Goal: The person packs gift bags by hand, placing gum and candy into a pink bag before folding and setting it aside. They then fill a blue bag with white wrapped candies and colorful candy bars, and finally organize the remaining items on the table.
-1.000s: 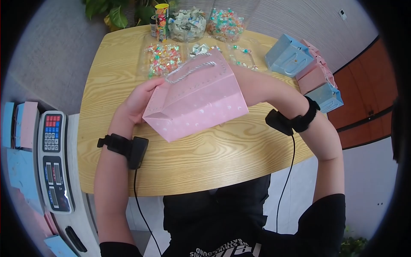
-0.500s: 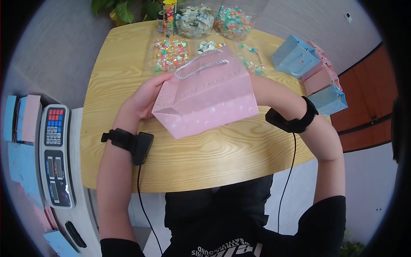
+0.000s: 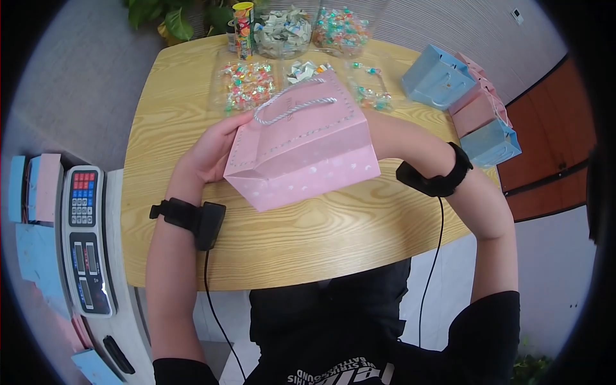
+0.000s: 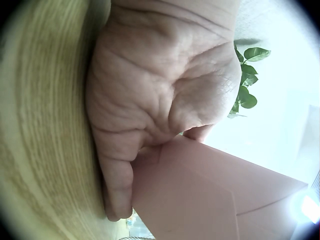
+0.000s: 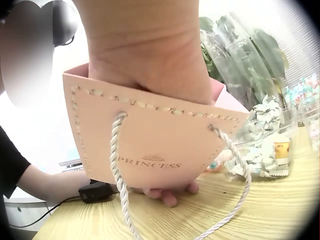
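A pink paper gift bag [image 3: 308, 151] with silver-white rope handles [image 3: 298, 110] lies tilted on its side above the table. At its base, my left hand [image 3: 215, 151] grips the bag, thumb on one face and fingers on the opposite one. The left wrist view shows the bag's bottom panel [image 4: 200, 195] against that palm. My right hand [image 5: 155, 72] reaches in through the bag's mouth up to the wrist; its fingers are hidden inside. "PRINCESS" is printed on the face seen in the right wrist view, with a stitched-looking border.
Shallow clear trays of wrapped candies [image 3: 250, 83] lie behind the bag. Clear tubs of white-wrapped sweets [image 3: 282, 32] and coloured candies [image 3: 341, 31] stand at the back, beside a colourful can [image 3: 244, 29]. Blue and pink bags [image 3: 439, 77] stand at right; a scale [image 3: 90, 240] at left.
The bag has rolled a little, so more of its handled face shows in the head view. My left hand keeps its grip on the base and my right hand stays inside.
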Demonstrator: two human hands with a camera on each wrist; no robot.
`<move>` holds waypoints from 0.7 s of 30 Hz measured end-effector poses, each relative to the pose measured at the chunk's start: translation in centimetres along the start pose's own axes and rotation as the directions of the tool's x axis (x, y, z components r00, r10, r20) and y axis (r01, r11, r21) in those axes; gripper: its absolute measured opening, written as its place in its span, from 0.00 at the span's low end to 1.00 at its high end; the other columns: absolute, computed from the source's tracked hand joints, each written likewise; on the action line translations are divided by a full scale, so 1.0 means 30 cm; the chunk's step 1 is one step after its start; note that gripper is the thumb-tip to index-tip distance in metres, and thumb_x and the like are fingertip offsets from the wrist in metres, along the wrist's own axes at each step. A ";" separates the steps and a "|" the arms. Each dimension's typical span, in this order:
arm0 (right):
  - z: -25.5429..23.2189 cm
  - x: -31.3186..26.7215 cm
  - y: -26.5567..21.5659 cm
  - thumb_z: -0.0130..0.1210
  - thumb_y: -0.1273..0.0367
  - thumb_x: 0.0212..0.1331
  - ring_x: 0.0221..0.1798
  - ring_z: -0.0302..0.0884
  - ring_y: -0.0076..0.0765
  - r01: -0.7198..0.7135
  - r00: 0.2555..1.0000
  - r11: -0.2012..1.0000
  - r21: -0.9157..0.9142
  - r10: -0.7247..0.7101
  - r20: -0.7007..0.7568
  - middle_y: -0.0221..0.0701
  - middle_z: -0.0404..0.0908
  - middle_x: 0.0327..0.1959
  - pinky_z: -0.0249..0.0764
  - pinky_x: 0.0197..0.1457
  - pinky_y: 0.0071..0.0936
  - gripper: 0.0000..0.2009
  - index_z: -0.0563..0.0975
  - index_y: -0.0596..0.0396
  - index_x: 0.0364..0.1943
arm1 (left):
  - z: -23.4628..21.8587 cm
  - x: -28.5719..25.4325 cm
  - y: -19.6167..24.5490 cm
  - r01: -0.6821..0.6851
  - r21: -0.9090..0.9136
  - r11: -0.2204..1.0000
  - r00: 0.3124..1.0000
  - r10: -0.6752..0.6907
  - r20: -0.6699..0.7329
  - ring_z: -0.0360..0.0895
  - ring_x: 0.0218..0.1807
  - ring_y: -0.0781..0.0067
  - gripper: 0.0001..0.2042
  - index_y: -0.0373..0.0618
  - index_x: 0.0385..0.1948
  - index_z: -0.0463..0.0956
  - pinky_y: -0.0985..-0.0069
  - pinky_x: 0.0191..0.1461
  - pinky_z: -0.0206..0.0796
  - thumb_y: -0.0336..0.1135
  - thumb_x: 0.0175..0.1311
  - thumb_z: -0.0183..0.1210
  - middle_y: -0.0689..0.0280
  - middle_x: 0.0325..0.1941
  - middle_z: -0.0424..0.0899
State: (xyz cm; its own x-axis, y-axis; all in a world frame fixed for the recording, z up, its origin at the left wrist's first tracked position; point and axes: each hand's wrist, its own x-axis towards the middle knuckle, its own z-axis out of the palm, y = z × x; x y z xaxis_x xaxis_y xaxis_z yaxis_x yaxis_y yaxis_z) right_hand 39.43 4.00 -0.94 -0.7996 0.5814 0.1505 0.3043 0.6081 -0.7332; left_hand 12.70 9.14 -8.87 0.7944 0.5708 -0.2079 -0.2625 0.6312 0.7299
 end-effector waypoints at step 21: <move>-0.123 0.173 -0.085 0.59 0.70 0.58 0.36 0.76 0.22 0.136 0.939 0.991 -0.003 -0.130 -0.319 0.27 0.83 0.37 0.72 0.43 0.22 0.10 0.82 0.55 0.43 | 0.054 -0.255 0.149 -0.301 0.100 0.948 0.859 0.315 -0.403 0.82 0.43 0.72 0.15 0.41 0.50 0.77 0.73 0.49 0.75 0.42 0.70 0.53 0.62 0.46 0.84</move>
State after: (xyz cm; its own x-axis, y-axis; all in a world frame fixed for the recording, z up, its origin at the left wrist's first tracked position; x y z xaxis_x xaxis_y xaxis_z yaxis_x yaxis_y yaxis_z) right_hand 36.40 7.47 4.15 -0.6249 0.6393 0.4481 0.1942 0.6832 -0.7040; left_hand 6.34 6.74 -2.95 0.3794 0.9008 -0.2111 -0.4332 0.3745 0.8198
